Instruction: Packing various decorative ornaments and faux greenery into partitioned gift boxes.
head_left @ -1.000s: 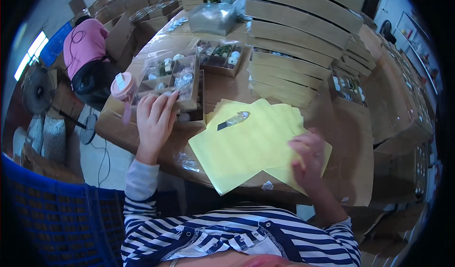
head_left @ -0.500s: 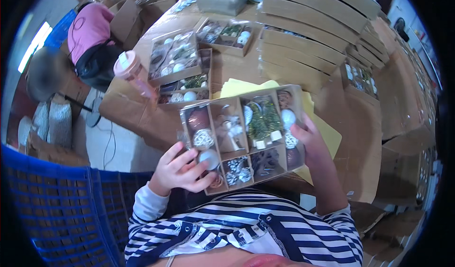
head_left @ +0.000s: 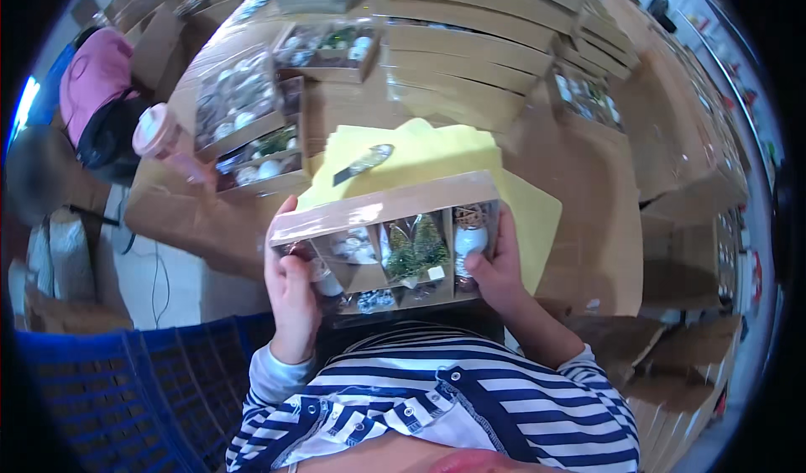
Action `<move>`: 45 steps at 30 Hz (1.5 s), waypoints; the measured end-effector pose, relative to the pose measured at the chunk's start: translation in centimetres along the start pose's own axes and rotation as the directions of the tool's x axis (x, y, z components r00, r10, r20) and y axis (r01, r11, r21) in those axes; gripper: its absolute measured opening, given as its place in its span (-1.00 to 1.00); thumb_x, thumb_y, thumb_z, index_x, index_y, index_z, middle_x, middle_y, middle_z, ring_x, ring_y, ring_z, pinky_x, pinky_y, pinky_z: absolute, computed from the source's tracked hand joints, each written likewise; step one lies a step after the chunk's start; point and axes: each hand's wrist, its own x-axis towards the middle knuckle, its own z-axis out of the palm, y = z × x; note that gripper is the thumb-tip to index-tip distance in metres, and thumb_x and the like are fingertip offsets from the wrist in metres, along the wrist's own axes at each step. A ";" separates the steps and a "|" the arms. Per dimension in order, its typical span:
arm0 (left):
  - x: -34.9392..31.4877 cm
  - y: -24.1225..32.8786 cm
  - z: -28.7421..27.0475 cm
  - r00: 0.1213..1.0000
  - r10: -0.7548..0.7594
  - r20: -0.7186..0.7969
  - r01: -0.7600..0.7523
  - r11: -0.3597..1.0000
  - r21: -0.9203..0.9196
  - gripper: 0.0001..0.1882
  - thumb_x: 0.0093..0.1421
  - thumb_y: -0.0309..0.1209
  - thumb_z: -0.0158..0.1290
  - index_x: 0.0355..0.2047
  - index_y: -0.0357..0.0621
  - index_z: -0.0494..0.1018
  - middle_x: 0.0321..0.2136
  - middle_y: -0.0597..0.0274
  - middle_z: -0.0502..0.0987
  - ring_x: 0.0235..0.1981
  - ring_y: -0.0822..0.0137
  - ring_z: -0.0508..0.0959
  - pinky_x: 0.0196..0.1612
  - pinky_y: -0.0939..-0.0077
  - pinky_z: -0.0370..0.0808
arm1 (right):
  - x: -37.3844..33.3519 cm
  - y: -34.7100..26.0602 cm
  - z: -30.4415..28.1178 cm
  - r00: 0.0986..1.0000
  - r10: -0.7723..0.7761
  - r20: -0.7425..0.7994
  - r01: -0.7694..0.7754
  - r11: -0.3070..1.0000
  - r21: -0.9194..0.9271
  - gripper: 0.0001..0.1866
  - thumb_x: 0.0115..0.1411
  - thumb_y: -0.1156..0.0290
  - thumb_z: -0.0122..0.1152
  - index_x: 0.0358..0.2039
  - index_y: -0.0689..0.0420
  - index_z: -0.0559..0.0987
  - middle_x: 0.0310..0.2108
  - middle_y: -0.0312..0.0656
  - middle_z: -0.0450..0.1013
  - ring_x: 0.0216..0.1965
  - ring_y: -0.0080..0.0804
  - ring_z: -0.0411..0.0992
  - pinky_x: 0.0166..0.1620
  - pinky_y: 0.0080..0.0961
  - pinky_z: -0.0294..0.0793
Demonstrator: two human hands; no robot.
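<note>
Between my two hands is a shallow cardboard box (head_left: 378, 206), tilted so that its far side wall faces up. Inside its compartments sit small green bottle-brush trees (head_left: 416, 246), a brown twig ball above white balls, and frosted pieces. A clear film seems to cover the front. My left hand (head_left: 291, 292) is closed round the left end, thumb on the front. My right hand (head_left: 501, 263) grips the right end the same way. Just beyond the box, a utility knife (head_left: 363, 162) lies on a stack of yellow sheets (head_left: 453, 143).
Similar filled boxes (head_left: 327, 52) stand at the back left, beside a pink tumbler (head_left: 164, 137). Stacked cardboard boxes (head_left: 470, 45) rise at the back. A blue plastic crate (head_left: 134, 381) is at my left. A person in pink (head_left: 96, 78) bends over at the far left.
The box has tipped, bringing its side wall up, and sits lower. My left hand went from spread fingers over its front to gripping its left end. The view shifted, uncovering the knife.
</note>
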 end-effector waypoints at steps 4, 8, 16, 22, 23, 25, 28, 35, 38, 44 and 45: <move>0.0 -0.5 0.1 0.998 -0.055 0.016 0.055 0.998 -0.032 -0.02 0.17 0.26 0.11 0.30 -0.29 0.17 0.24 0.06 0.33 0.23 0.26 0.39 0.28 0.29 0.35 | -1.4 1.6 0.1 0.974 -0.145 -0.174 0.126 0.985 -0.118 -0.17 0.30 -0.13 0.21 0.30 0.21 0.16 0.06 -0.21 0.37 0.07 -0.50 0.34 0.16 -0.48 0.31; -0.4 -1.1 0.9 0.998 -0.046 -0.031 0.045 0.999 -0.014 0.05 0.09 0.25 0.22 0.32 -0.32 0.16 0.22 0.09 0.35 0.20 0.27 0.41 0.26 0.32 0.35 | -1.7 1.2 -0.6 0.984 -0.111 -0.141 0.090 0.985 -0.147 -0.22 0.37 -0.18 0.03 0.27 0.25 0.19 0.05 -0.21 0.38 0.04 -0.53 0.34 0.13 -0.49 0.33; -4.4 -3.8 -4.8 0.991 0.114 -0.072 -0.088 0.952 0.293 0.10 0.05 0.07 0.37 0.37 -0.19 -0.01 0.14 0.15 0.24 0.15 0.29 0.34 0.22 0.37 0.29 | -3.3 3.7 1.2 0.997 0.040 0.068 -0.027 0.982 -0.184 -0.34 0.39 0.15 0.10 0.30 0.26 0.12 0.11 -0.11 0.32 0.11 -0.42 0.33 0.19 -0.40 0.31; -9.0 -6.6 -8.2 0.938 0.338 0.077 -0.332 0.815 0.475 0.07 -0.03 0.01 0.43 0.29 -0.12 0.01 0.09 -0.04 0.35 0.05 0.14 0.48 0.13 0.19 0.44 | 0.8 -2.0 0.5 0.823 0.007 0.569 0.395 0.712 -0.580 -0.16 -0.05 0.39 0.51 0.27 0.15 0.34 0.03 -0.08 0.43 -0.04 -0.16 0.48 0.03 -0.32 0.51; -8.6 -6.9 -8.7 0.894 0.394 0.211 -0.447 0.778 0.441 0.06 -0.04 0.00 0.44 0.29 -0.07 0.03 0.03 -0.08 0.39 -0.02 0.08 0.50 0.07 0.16 0.45 | 1.2 -2.6 0.4 0.729 0.029 0.684 0.502 0.656 -0.563 -0.16 -0.05 0.37 0.52 0.26 0.13 0.37 -0.02 -0.10 0.47 -0.10 -0.16 0.50 -0.03 -0.32 0.54; -8.5 -6.5 -7.8 0.894 0.366 0.260 -0.445 0.799 0.404 0.02 -0.02 -0.05 0.44 0.29 0.00 0.04 -0.05 -0.08 0.44 -0.10 0.05 0.50 -0.02 0.15 0.45 | 1.5 -3.2 0.5 0.672 0.164 0.722 0.553 0.538 -0.636 -0.16 -0.04 0.34 0.51 0.28 0.12 0.37 -0.08 -0.13 0.50 -0.16 -0.14 0.51 -0.09 -0.31 0.56; -7.6 -4.8 -6.8 0.903 0.324 0.283 -0.419 0.810 0.410 -0.02 -0.04 -0.05 0.44 0.28 0.05 0.11 -0.10 -0.07 0.47 -0.15 0.04 0.53 -0.09 0.17 0.48 | 1.1 -3.4 0.2 0.688 0.221 0.692 0.485 0.569 -0.664 -0.16 -0.01 0.27 0.48 0.29 0.12 0.35 -0.11 -0.11 0.52 -0.17 -0.15 0.52 -0.17 -0.28 0.55; 0.0 5.1 -2.4 0.732 0.369 0.572 -0.678 0.326 0.659 0.02 -0.18 0.18 0.36 0.27 0.02 0.31 -0.08 -0.05 0.54 -0.18 0.08 0.61 -0.19 0.30 0.60 | 1.0 -5.0 2.4 0.864 0.155 0.479 0.283 0.637 -0.717 -0.39 0.07 0.18 0.48 0.03 0.16 0.41 -0.32 -0.05 0.53 -0.33 -0.14 0.57 -0.25 -0.29 0.53; 1.4 5.1 -1.9 0.875 0.451 0.174 -0.342 0.323 0.883 -0.18 0.23 -0.26 0.25 0.38 -0.27 0.12 0.20 -0.15 0.37 0.15 0.01 0.45 0.23 0.23 0.35 | -0.4 -2.9 1.7 0.959 0.261 0.113 -0.223 0.936 -0.272 -0.40 0.20 0.36 0.39 0.15 0.18 0.28 -0.14 -0.13 0.46 -0.15 -0.46 0.49 -0.08 -0.45 0.52; -1.8 0.3 -1.1 0.997 -0.079 -0.017 0.080 0.953 0.294 -0.51 0.42 -0.35 -0.15 0.29 -0.35 0.23 0.09 0.08 0.45 0.10 0.30 0.42 0.20 0.41 0.31 | -2.5 2.4 2.3 0.982 -0.023 0.187 0.079 0.952 -0.297 -0.20 0.27 0.43 0.27 0.32 0.35 -0.03 0.15 0.02 0.30 0.19 -0.20 0.31 0.26 -0.22 0.27; -2.1 0.2 -1.0 0.997 -0.026 -0.070 0.048 0.939 0.339 -0.52 0.40 -0.37 -0.15 0.26 -0.37 0.25 0.05 0.11 0.48 0.05 0.32 0.44 0.16 0.43 0.33 | -2.2 2.5 2.0 0.952 0.069 0.298 0.021 0.957 -0.289 -0.24 0.24 0.40 0.32 0.28 0.36 0.08 0.15 0.03 0.30 0.18 -0.19 0.32 0.25 -0.22 0.27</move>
